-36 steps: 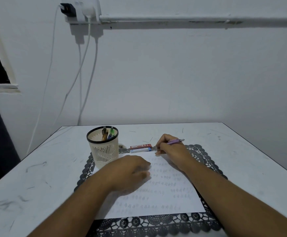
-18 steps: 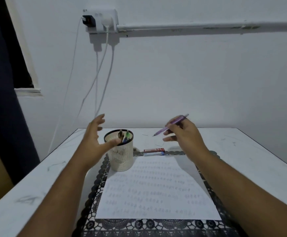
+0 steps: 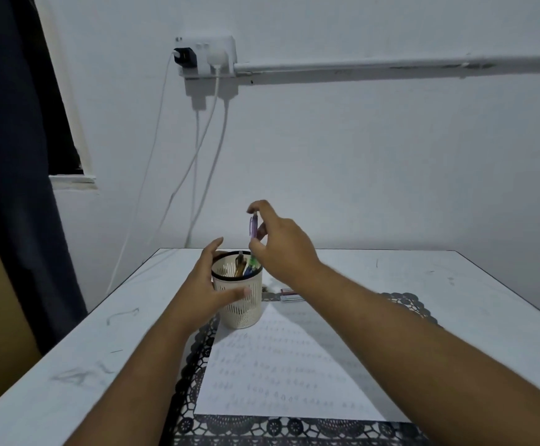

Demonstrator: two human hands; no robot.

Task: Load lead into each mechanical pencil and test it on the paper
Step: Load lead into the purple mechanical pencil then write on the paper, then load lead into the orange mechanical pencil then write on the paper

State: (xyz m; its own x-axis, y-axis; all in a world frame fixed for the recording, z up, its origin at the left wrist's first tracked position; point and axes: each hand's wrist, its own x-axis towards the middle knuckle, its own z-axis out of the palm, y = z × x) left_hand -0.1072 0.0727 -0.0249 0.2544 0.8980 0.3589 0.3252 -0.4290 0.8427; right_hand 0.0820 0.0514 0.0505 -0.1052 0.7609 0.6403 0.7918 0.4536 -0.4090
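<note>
Your right hand [image 3: 278, 243] pinching the purple mechanical pencil [image 3: 253, 227] upright above the mesh cup [image 3: 239, 304] at frame centre, your left hand [image 3: 210, 284] cupping its side, fingers relaxed, lead case [image 3: 289, 295] beyond the paper [image 3: 281, 375].

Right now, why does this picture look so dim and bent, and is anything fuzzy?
Head view: dim, bluish, even light; soft shadow from the right arm on the paper; wide-angle lens bows the wall pipe; purple pencil in the right hand slightly smeared; paper marks faint.

Pencil [image 3: 253, 227] above cup [image 3: 238, 297], left of paper [image 3: 289, 365].
</note>
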